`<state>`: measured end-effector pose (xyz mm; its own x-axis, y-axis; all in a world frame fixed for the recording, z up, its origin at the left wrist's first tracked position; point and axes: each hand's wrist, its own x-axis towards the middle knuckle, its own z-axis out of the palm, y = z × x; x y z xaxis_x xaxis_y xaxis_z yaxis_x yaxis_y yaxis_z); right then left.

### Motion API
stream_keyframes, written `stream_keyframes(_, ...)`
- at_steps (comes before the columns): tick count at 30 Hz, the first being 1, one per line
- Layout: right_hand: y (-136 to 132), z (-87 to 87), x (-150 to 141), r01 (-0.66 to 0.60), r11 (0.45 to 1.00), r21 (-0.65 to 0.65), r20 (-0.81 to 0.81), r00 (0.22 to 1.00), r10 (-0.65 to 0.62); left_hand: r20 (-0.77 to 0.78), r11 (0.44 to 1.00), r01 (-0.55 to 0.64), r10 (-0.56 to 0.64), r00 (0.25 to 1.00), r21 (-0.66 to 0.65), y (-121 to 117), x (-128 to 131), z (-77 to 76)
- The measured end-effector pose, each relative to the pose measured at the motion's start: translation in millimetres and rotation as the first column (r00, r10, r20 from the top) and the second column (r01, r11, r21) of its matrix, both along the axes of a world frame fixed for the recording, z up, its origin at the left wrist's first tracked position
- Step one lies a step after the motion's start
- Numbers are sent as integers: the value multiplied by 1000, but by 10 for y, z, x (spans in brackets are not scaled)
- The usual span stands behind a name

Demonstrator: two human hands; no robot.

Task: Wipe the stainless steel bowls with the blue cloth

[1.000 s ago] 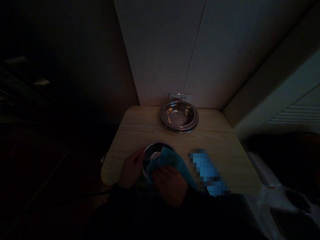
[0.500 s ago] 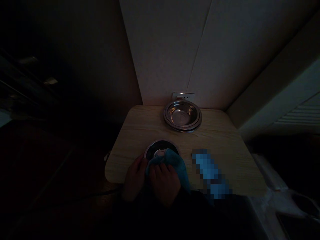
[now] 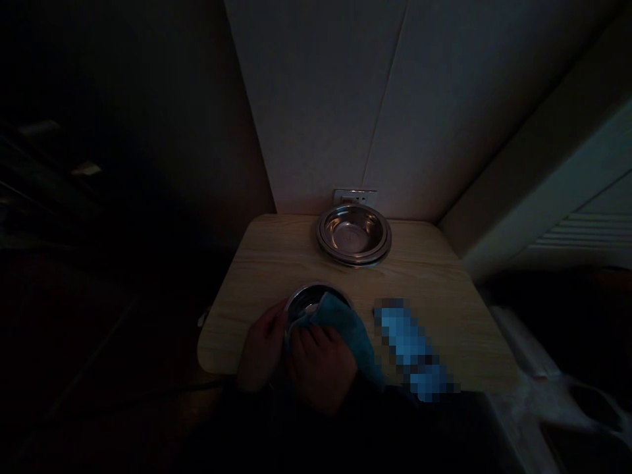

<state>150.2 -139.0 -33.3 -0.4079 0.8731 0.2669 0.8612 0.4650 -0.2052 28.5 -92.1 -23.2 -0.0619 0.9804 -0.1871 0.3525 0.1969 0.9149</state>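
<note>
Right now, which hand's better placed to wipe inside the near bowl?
Right, I'd say: the right hand has the blue cloth over the near bowl; the left hand, at its left rim, seems better suited to steadying.

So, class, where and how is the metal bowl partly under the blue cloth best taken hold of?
Probably pinched by the rim's left edge, coming from the left, where the left hand is: the metal bowl offers a round, raised rim there, while the blue cloth and right hand cover much of its near side.
</note>
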Motion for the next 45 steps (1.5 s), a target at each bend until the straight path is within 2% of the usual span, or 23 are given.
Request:
stream_keyframes(3,19,5,44,-27,1000,9,17,1000,26,-22,1000,17,-17,1000,5,15,-35,4)
stream_keyframes(8,-42,69,499,-197,978,-64,29,980,199,18,998,61,-61,998,17,33,-30,-18)
stream_keyframes(11,-54,109,525,-213,971,-108,18,976,216,27,998,65,-65,997,15,32,-2,-10)
stream_keyframes(16,79,201,211,-114,972,-204,-18,993,113,-52,998,58,-58,997,3,33,0,15)
stream_keyframes(19,220,267,140,-73,969,-238,-15,997,72,-82,996,83,-81,993,16,36,-14,23)
stream_keyframes(22,308,309,156,68,956,-285,32,998,-62,-70,996,82,-81,994,23,33,-22,23)
stream_keyframes(24,322,328,146,183,928,-325,82,983,-164,-60,997,78,-77,995,22,29,-23,20)
stream_keyframes(26,316,344,100,224,911,-347,103,974,-200,-59,996,80,-78,995,29,29,-24,13)
stream_keyframes(29,303,359,39,160,923,-349,76,987,-143,-76,995,85,-81,994,49,35,-21,4)
stream_keyframes(31,292,363,80,33,940,-341,39,999,-21,-83,995,82,-78,993,52,39,-14,6)
stream_keyframes(34,251,374,289,-187,924,-332,6,980,201,-76,998,53,-50,996,38,37,5,24)
stream_keyframes(37,183,393,505,-264,906,-329,49,954,296,-45,998,54,-52,998,29,25,22,50)
stream_keyframes(40,119,380,516,-237,925,-296,76,960,270,-14,998,49,-49,999,29,20,33,58)
stream_keyframes(45,105,258,131,-97,963,-252,-12,995,97,-30,999,33,-33,999,28,34,37,38)
